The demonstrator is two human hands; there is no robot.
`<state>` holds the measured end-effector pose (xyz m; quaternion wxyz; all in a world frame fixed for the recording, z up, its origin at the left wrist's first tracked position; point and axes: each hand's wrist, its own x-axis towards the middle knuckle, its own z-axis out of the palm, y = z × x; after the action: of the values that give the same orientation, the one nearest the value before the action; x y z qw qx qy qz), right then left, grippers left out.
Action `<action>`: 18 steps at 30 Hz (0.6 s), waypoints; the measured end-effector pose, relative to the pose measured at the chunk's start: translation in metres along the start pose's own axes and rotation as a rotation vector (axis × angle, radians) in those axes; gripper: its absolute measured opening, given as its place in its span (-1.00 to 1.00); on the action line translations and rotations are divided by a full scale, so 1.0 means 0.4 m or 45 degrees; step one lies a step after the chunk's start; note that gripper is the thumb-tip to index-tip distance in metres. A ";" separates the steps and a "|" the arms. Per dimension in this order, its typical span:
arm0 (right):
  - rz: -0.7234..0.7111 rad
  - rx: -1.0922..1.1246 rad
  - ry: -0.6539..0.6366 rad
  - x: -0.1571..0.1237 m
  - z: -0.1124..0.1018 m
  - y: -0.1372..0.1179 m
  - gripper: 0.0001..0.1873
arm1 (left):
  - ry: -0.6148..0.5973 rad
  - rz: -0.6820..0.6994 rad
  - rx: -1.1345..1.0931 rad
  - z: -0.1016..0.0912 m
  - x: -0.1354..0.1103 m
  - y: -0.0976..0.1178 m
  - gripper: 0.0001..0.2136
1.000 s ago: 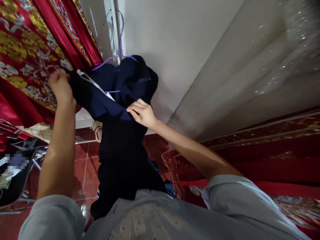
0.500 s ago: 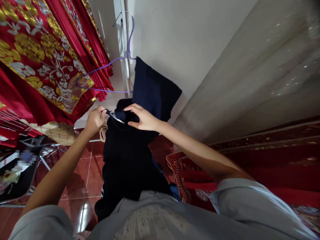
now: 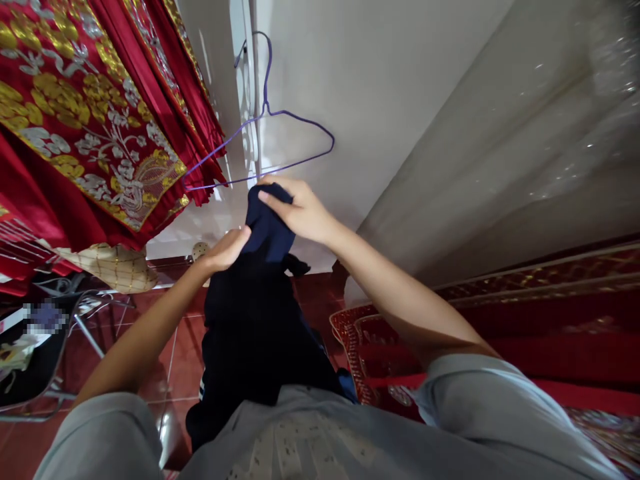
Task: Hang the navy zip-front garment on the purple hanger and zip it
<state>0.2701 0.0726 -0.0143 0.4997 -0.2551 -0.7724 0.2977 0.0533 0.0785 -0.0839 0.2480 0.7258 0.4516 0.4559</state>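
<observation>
A dark navy garment (image 3: 257, 320) hangs down in front of my chest, its top bunched between both hands. My right hand (image 3: 300, 210) is closed over the top fold of the cloth. My left hand (image 3: 226, 248) presses against the cloth's left side, fingers curled on it. Just above the hands a bare purple wire hanger (image 3: 270, 143) hangs from a white frame (image 3: 250, 100), with nothing on it.
Red and gold embroidered fabric (image 3: 85, 113) hangs at the left. A grey curtain (image 3: 500, 147) fills the right, with red patterned cloth (image 3: 500, 320) beneath it. The floor is red tile (image 3: 170, 360). A black metal chair (image 3: 35, 360) stands at the lower left.
The navy garment has come off the purple hanger, which now hangs bare. Both hands have drawn together and gathered the cloth's top into a bunch.
</observation>
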 end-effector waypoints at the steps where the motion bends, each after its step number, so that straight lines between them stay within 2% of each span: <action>1: -0.045 -0.082 0.073 0.018 -0.023 0.011 -0.78 | -0.108 0.009 0.040 -0.018 0.001 -0.008 -0.47; 4: -0.065 -0.240 0.374 0.075 -0.064 0.115 -0.77 | -0.430 0.027 0.181 -0.083 0.010 -0.015 -0.55; 6: -0.024 -0.280 0.528 0.101 -0.063 0.219 -0.70 | -0.555 -0.077 0.149 -0.117 0.010 -0.011 -0.61; 8: 0.120 -0.306 0.514 0.105 -0.047 0.314 -0.62 | -0.626 -0.226 -0.021 -0.133 -0.003 -0.008 -0.64; 10: 0.231 -0.322 0.455 0.087 -0.034 0.371 -0.56 | -0.689 -0.312 -0.132 -0.136 -0.029 -0.008 -0.61; 12: 0.276 -0.342 0.445 0.055 -0.038 0.385 -0.53 | -0.702 -0.296 0.006 -0.134 -0.058 -0.013 -0.58; 15: 0.339 -0.433 0.483 0.011 -0.086 0.348 -0.51 | -0.601 -0.146 0.665 -0.134 -0.083 -0.026 -0.63; 17: 0.372 -0.521 0.513 -0.006 -0.132 0.307 -0.49 | -0.522 -0.071 1.078 -0.143 -0.075 -0.035 -0.70; 18: 0.371 -0.557 0.530 -0.011 -0.155 0.287 -0.48 | -0.491 -0.067 1.196 -0.150 -0.063 -0.038 -0.71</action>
<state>0.3402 0.1618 -0.0791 0.5323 -0.5194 -0.6547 0.1348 -0.0108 0.0603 -0.0792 -0.0148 0.8183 0.5720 0.0551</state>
